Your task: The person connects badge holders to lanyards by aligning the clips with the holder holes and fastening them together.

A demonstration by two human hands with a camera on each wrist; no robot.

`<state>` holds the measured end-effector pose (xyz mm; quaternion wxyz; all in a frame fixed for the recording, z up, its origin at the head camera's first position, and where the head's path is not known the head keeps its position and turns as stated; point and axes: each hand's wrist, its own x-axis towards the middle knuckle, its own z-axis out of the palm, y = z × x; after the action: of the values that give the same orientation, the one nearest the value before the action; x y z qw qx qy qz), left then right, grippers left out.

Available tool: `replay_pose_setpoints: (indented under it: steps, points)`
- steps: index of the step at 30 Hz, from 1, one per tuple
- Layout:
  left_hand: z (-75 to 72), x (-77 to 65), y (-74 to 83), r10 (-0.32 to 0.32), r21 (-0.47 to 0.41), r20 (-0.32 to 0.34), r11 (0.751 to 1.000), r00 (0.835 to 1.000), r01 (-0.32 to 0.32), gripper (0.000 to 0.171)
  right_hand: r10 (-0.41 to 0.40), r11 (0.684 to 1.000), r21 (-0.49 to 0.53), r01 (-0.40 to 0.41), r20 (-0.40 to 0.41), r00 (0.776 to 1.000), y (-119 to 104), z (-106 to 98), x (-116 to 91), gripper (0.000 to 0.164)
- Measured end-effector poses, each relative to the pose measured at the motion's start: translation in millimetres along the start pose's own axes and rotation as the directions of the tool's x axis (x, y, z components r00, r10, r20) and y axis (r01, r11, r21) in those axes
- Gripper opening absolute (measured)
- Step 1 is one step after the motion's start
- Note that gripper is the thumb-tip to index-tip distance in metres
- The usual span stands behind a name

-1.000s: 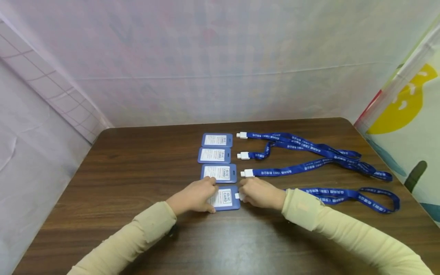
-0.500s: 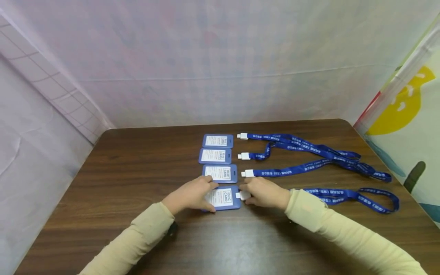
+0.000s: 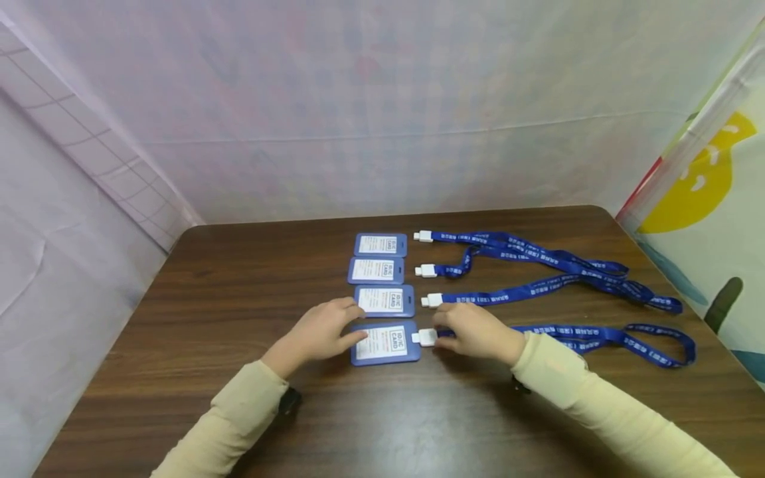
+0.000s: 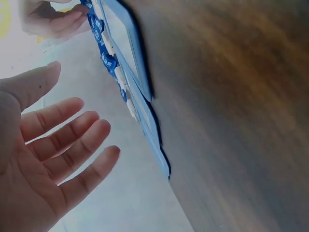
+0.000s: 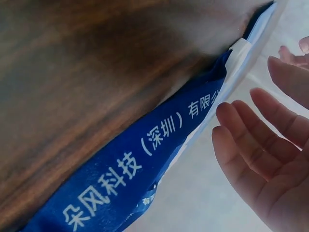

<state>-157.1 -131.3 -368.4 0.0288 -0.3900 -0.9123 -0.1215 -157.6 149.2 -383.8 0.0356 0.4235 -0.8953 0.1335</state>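
Note:
My left hand [image 3: 319,332], fingers loosely spread, hovers at the left end of the nearest blue card holder [image 3: 385,354]. In the left wrist view the left palm [image 4: 36,183] holds nothing, and the card holders [image 4: 145,99] lie flat beyond it. My right hand [image 3: 478,334] is just over the nearest blue lanyard [image 3: 558,334], by its white clip [image 3: 427,337]. That clip's tip meets the card holder's right edge. Relaxed, slightly bent fingers [image 5: 241,159] show in the right wrist view, apart from the lanyard strap [image 5: 116,179]. The hand hides part of this strap.
Behind it, more card holders form a column: one close [image 3: 408,302], one farther [image 3: 374,271], one at the back [image 3: 380,245]. To their right, each faces a white clip on a blue lanyard [image 3: 490,298]. The rear straps cross. A fabric wall [image 3: 382,133] borders the wooden table [image 3: 239,279].
My left hand has drawn back leftwards, uncovering more of the near card holder. My right hand has eased off to the right, leaving the white clip in plain sight.

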Motion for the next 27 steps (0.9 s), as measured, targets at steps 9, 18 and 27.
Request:
replay_pose_setpoints:
  steps: [9, 18, 27]
  points:
    - [3.0, -4.8, -1.1, 0.000, -0.027, -0.067, 1.000, 0.998, -0.002, 0.019, 0.015, 1.000, -0.004, -0.015, -0.012, 1.000, 5.1, -1.1, -2.8, 0.015]
    - [4.3, -5.6, -1.3, -0.010, -0.039, -0.082, 0.999, 0.997, 0.006, 0.018, 0.056, 0.998, 0.005, -0.056, 0.010, 0.998, 7.5, -2.1, -1.3, 0.016]
    - [4.9, -6.2, -1.2, -0.013, -0.047, -0.070, 0.999, 0.997, 0.009, 0.018, 0.072, 0.997, 0.018, -0.072, 0.016, 0.997, 9.7, -3.9, 4.1, 0.011]
